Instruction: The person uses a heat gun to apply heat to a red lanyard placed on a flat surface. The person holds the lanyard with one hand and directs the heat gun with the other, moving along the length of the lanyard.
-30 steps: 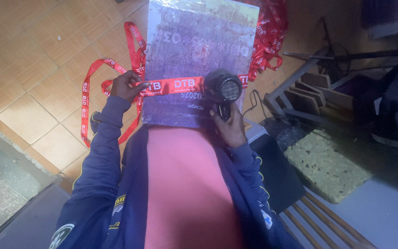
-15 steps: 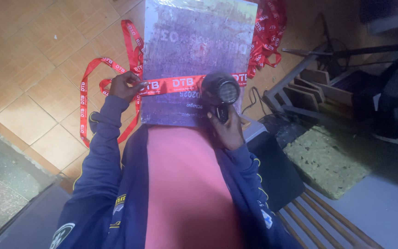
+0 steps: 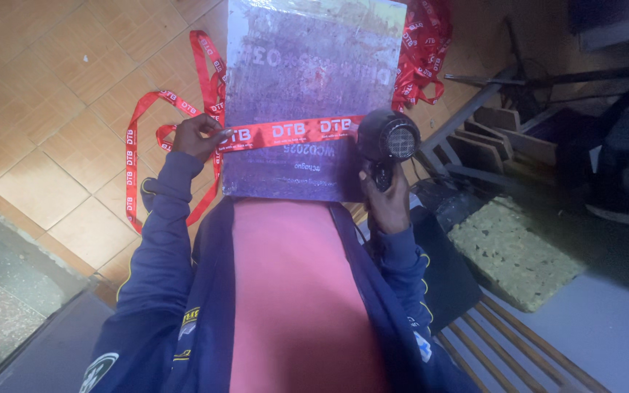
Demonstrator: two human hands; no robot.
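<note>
A large purple board (image 3: 307, 94) fills the upper middle of the frame, its near edge resting against the lap and its far edge leaning away over the tiled floor (image 3: 60, 94). Across its lower third a red lanyard strap (image 3: 293, 132) is stretched flat, the rest of it looping down at the left of the frame, while a heap of like straps (image 3: 424, 44) lies at the upper right. At the board's right edge a black hair dryer (image 3: 387, 138) is gripped by the right hand (image 3: 386, 204), fingers wrapped tight round the handle. The left hand (image 3: 194, 137) pinches the strap at the board's left edge, fingers closed on it.

The strap is best kept taut and level (any slack would let it lift or wander), with the dryer swept slowly along it rather than held on one spot.

Open floor lies to the left; to the right, room is cramped by a foam block (image 3: 518, 251), stacked wooden frames (image 3: 489, 142) and slats (image 3: 518, 342).
</note>
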